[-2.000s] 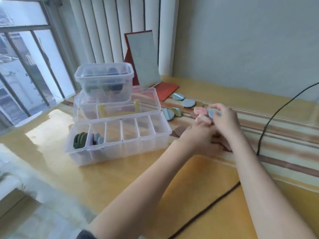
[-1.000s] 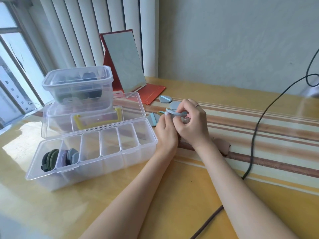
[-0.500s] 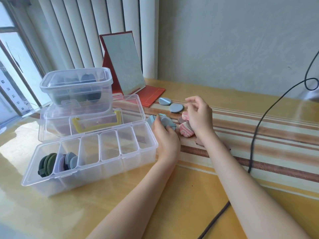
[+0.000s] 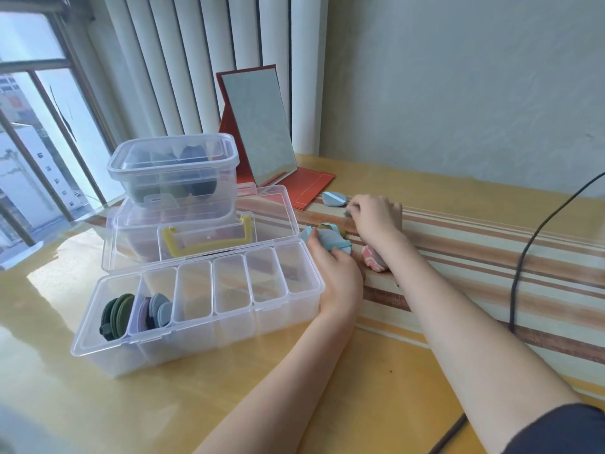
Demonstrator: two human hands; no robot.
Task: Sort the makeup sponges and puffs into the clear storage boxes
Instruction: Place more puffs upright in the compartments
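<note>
**Right hand moves on to the next blue puff while the left keeps the gathered stack**

The right hand [image 4: 376, 215] has left the pink puff it was over half a second ago and reached further back along the striped mat. Its fingers are now curled down onto something small and grey-blue at its far left edge, which looks like the loose blue puff that lay there a moment ago. The knuckles hide most of it, so I cannot tell whether it is already pinched or only touched. The left hand [image 4: 337, 273] has hardly shifted: it still grips a small stack of blue puffs [image 4: 330, 240] between thumb and curled fingers, held just off the right end of the divided box [image 4: 196, 319].

In my judgement this means collecting is still going on. Blue ones are being gathered into the left hand before any are dropped in, and nothing new has reached a compartment.

The pink puff [image 4: 373, 258] lies on the mat, tucked against the right forearm. Another blue puff [image 4: 333, 198] lies apart beyond the right hand, near the red base of the standing mirror [image 4: 258, 126].

In the divided box, dark green puffs [image 4: 115, 314] stand in the leftmost compartment and purple and blue ones [image 4: 154, 311] in the second; the other four look empty. Its lid leans open behind, and a smaller lidded box [image 4: 173, 172] with dark puffs inside stands further back. A black cable [image 4: 520, 267] runs across the table at the right.
</note>
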